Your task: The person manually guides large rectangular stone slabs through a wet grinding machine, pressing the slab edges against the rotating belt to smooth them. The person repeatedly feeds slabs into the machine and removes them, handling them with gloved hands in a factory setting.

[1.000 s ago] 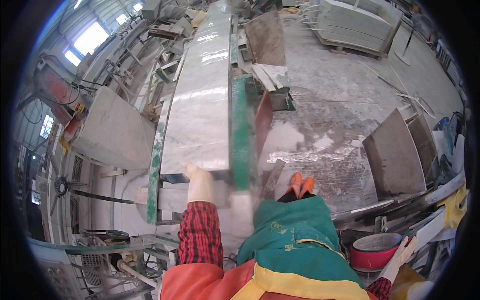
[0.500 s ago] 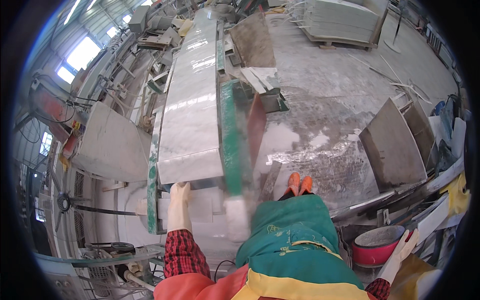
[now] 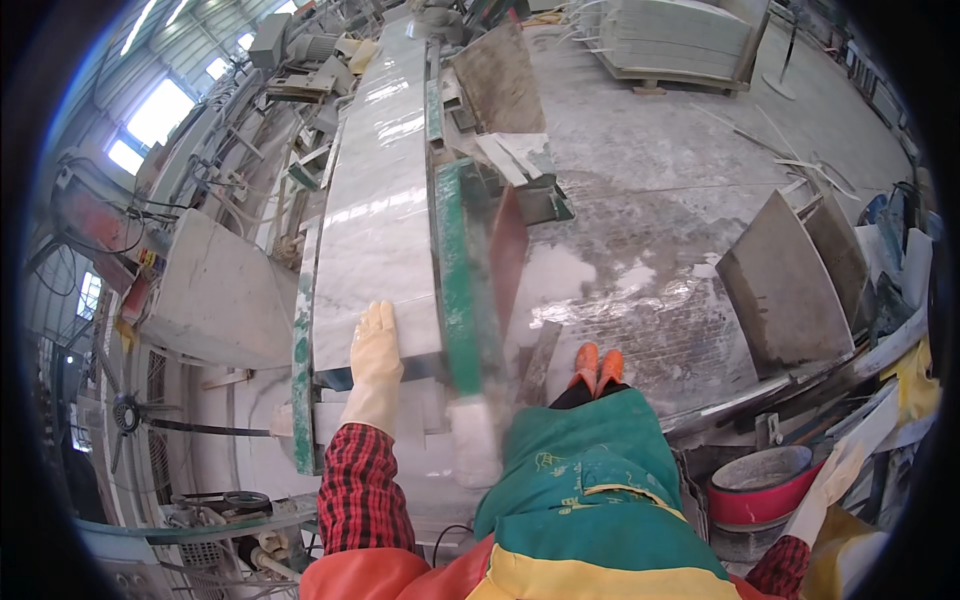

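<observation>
A: Where is the left hand [image 3: 375, 350]?

B: It lies flat on the near end of the long pale stone slab [image 3: 375, 215], in a cream glove, with a red checked sleeve [image 3: 360, 490] behind it. The fingers [image 3: 380, 320] are stretched out straight and close together, pressing on the top and gripping nothing.

A: And the slab itself?

B: It rests lengthwise on the machine surface [image 3: 240, 440], running away from the person. A green rail [image 3: 300, 390] runs along its left edge and a green bar [image 3: 455, 290] along its right edge.

A: The right hand [image 3: 825, 485]?

B: Low at the right, well apart from the slab, also gloved. It hangs near a red bucket [image 3: 755, 495] with a grey inside. I cannot tell how its fingers stand; they are too small and bent by the lens.

A: What else is around?

B: A green apron [image 3: 590, 480] covers the person's front, with orange boots [image 3: 597, 365] on the wet grey floor [image 3: 660, 200]. Grey stone pieces [image 3: 785, 275] lean at the right, another slab [image 3: 215, 300] leans at the left, and a stack of slabs [image 3: 680, 35] sits far off.
</observation>
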Tool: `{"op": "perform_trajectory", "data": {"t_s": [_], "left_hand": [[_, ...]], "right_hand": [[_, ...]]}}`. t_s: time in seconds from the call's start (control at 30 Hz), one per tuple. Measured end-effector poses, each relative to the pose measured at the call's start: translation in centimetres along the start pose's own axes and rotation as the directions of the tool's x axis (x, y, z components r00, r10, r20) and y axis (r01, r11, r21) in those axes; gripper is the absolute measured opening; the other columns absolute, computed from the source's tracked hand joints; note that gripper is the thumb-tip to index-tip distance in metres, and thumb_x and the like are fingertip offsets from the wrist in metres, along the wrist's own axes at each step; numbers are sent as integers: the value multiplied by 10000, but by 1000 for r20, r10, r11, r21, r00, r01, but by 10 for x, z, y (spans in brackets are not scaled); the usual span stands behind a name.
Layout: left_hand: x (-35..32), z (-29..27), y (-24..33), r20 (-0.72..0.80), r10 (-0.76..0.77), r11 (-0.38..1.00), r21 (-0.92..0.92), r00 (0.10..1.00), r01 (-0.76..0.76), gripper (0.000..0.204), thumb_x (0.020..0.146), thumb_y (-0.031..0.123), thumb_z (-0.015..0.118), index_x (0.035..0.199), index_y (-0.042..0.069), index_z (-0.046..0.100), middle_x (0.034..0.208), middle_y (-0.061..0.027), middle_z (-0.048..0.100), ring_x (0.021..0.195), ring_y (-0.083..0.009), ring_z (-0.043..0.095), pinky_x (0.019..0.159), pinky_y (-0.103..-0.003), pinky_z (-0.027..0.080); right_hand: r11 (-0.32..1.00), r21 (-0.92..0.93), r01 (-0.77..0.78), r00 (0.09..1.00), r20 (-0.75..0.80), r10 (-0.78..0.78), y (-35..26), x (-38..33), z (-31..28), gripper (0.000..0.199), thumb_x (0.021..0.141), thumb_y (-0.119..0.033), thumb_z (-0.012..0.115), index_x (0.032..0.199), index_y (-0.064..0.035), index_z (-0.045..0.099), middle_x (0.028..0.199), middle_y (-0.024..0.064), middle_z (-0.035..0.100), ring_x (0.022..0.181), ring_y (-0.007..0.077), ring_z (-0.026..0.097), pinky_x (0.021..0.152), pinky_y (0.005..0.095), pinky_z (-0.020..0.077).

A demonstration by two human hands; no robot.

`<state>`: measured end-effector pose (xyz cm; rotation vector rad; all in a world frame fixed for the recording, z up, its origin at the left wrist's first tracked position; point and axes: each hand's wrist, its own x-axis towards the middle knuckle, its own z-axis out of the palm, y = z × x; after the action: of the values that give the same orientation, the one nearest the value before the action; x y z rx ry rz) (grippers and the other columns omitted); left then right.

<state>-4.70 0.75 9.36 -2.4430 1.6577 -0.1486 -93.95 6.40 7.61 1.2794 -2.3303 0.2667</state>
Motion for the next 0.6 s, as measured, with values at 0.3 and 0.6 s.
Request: {"op": "perform_trajectory", "data": {"t_s": [0.3, 0.6], "left_hand": [[13, 35, -32, -188, 152, 955, -224, 970, -193, 650, 894, -38, 473, 1525, 37, 339, 1548, -213, 394, 1441, -360, 369, 1195, -425, 309], [29, 28, -36, 85, 90, 987, -141, 992, -78, 1212, 545, 45, 879, 1550, -9, 205, 1585, -248, 297, 1484, -375, 277, 1233, -384, 262]], "right_hand": [[965, -186, -184, 955, 200, 220, -18, 10, 29, 535, 1057, -363, 401, 1452, -8, 468, 1502, 207, 465, 1405, 372, 401, 1188, 439, 286], [953, -35, -300, 951, 72, 302, -47, 1, 10, 473, 985, -257, 502, 1394, -20, 506, 1447, 196, 502, 1364, 364, 426, 1166, 466, 299]]}}
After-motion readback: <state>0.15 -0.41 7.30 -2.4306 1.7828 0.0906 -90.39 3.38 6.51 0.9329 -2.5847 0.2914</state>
